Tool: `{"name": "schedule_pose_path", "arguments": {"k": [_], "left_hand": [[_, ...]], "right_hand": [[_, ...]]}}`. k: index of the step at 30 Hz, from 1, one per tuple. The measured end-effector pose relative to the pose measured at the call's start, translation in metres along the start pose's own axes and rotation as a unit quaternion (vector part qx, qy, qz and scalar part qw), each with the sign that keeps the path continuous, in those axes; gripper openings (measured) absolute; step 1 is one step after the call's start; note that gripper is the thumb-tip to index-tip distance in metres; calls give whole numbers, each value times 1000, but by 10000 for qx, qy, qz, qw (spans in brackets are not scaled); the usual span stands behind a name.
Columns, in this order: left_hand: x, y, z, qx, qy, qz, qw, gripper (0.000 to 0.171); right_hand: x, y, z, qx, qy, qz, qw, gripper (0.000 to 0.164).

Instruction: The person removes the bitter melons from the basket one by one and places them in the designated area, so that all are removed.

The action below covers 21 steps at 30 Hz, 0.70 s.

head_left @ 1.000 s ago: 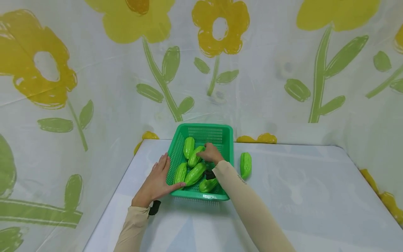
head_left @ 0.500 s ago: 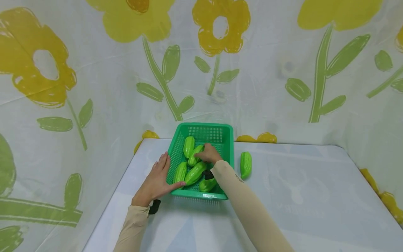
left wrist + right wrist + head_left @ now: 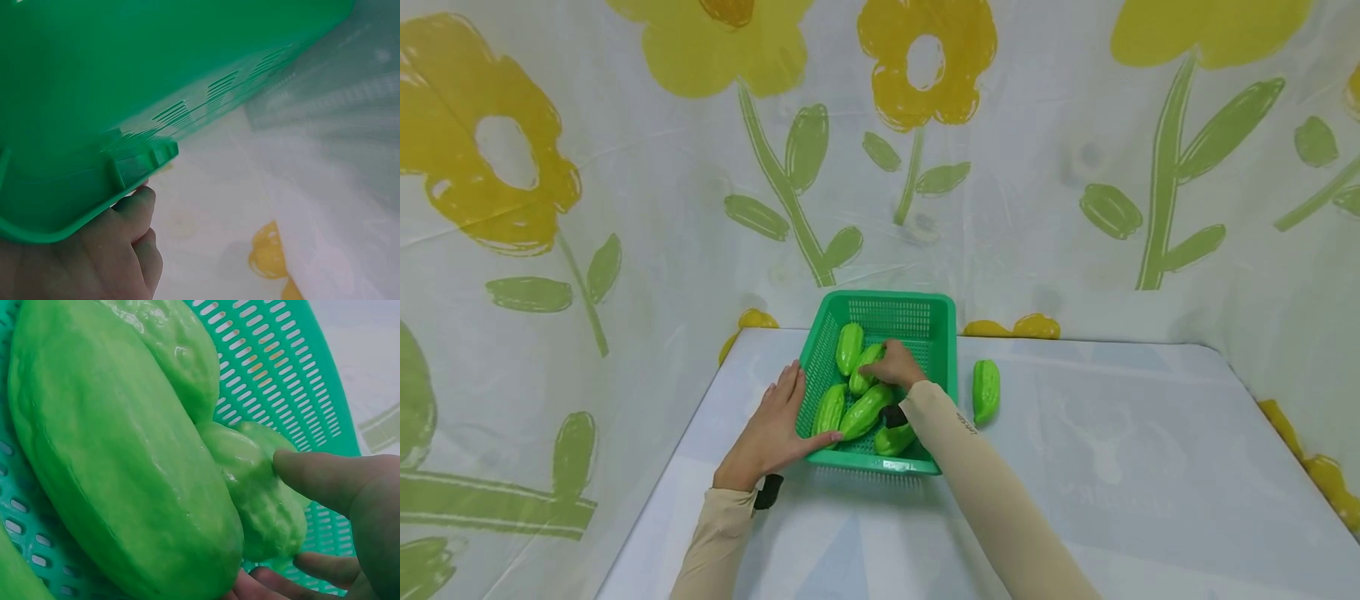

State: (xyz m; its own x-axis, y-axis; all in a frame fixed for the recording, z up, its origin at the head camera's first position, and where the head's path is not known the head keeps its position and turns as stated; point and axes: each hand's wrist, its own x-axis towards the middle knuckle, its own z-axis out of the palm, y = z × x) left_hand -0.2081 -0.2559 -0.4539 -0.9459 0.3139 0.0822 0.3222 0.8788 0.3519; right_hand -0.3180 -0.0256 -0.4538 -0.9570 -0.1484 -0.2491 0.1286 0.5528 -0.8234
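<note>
Inside the green plastic basket (image 3: 947, 325) lie several bright green bitter melons. My right hand (image 3: 898, 365) reaches in and pinches a bitter melon (image 3: 867, 371) near the middle. In the right wrist view its thumb presses on that small bitter melon (image 3: 265, 519), while other fingers come from below; a larger bitter melon (image 3: 125, 450) fills the foreground. My left hand (image 3: 772, 429) rests at the basket's near left corner, fingers straight along the left side and thumb over the near rim. The left wrist view shows this hand (image 3: 112, 250) right against the basket rim (image 3: 87, 215).
One bitter melon (image 3: 986, 392) lies on the table just right of the basket. The pale table (image 3: 1112, 467) extends to the right. A flower-printed cloth (image 3: 1030, 208) hangs behind and at both sides.
My right hand has shifted slightly left on the bitter melon, with its forearm drifting a little left. The left hand stays in place.
</note>
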Motion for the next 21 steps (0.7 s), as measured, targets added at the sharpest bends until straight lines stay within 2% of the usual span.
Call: {"name": "schedule_pose_path", "arguments": {"k": [5,10,21], "left_hand": [[1,0,1,15,-1,-3,10000,121],[1,0,0,-7,28,1,10000,122],[-1,1,0,-55,51,4,10000,122]], "right_hand": [[1,2,1,-35,-16,-66,10000,84],[-1,-1,0,-36,39,-117,9999,79],[-1,-2,-2,657,13,82,9978,74]]}}
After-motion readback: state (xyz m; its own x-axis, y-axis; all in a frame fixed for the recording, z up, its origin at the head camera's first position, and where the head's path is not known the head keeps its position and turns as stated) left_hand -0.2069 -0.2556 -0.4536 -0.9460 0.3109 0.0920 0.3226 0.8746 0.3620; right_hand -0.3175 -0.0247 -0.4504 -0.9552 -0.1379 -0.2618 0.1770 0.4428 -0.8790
